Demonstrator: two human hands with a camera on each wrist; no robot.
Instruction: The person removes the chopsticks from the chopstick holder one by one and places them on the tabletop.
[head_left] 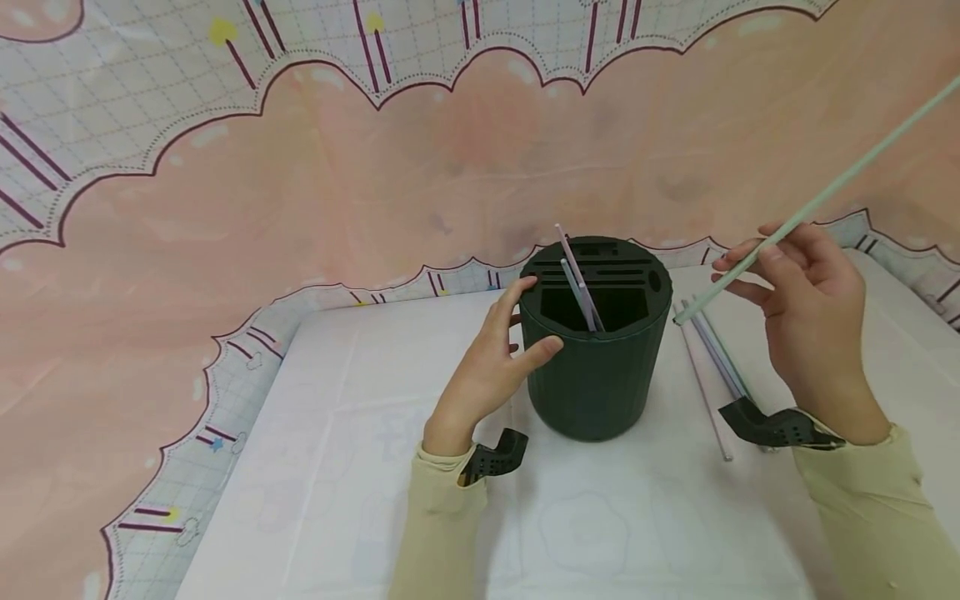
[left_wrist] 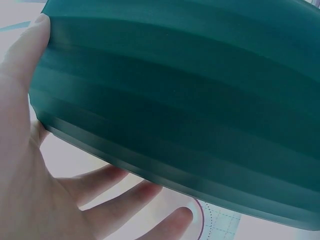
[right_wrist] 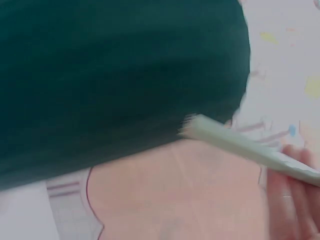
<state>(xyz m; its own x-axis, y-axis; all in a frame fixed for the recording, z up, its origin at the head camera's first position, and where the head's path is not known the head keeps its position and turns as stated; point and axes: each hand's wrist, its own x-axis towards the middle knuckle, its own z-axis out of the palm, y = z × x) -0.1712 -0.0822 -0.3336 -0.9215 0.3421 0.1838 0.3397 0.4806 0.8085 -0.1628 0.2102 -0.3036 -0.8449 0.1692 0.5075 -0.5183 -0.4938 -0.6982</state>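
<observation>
A round, dark green slotted holder [head_left: 587,383] stands on the white-covered table. My left hand [head_left: 487,358] holds its left side, thumb on the front and fingers round the side near the rim; the left wrist view shows the fingers along the ribbed wall [left_wrist: 165,100]. From the large opening in its top rise a pinkish stick [head_left: 573,267] and a bluish stick [head_left: 573,287]. To the right, my right hand [head_left: 810,308] pinches a long, thin, light green stick [head_left: 832,196] that slants upward. The lower tip [right_wrist: 197,126] overlaps the holder's wall in the right wrist view.
Several more thin sticks [head_left: 708,400] lie on the table right of the holder, partly hidden by the right wrist's black camera mount [head_left: 776,423]. Another mount [head_left: 497,457] sits on the left wrist. Behind the table hangs a pink, scalloped patterned cloth [head_left: 420,183].
</observation>
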